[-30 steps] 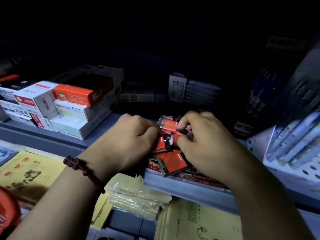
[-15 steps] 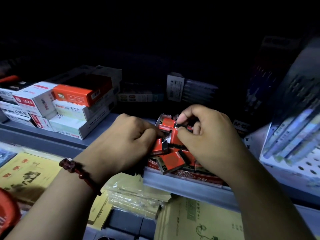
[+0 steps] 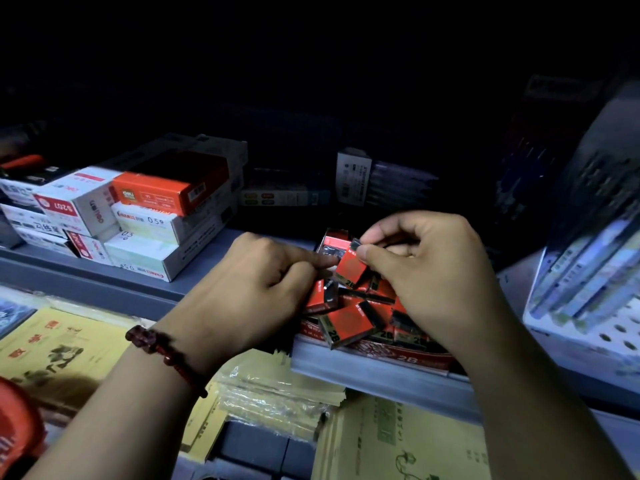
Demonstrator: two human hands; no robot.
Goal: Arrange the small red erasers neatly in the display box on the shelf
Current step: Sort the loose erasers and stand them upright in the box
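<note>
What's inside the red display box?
Red erasers, jumbled at mixed angles; the right hand pinches one. The box floor and anything under that hand or the left hand is hidden.

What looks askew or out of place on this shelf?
The red erasers in the display box lie jumbled at mixed angles, one tilted over the box's front edge. The right hand pinches one eraser above the pile; the left hand grips another.

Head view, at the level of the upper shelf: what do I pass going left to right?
white box → orange box → left hand → pinched eraser → right hand → blue packs
</note>
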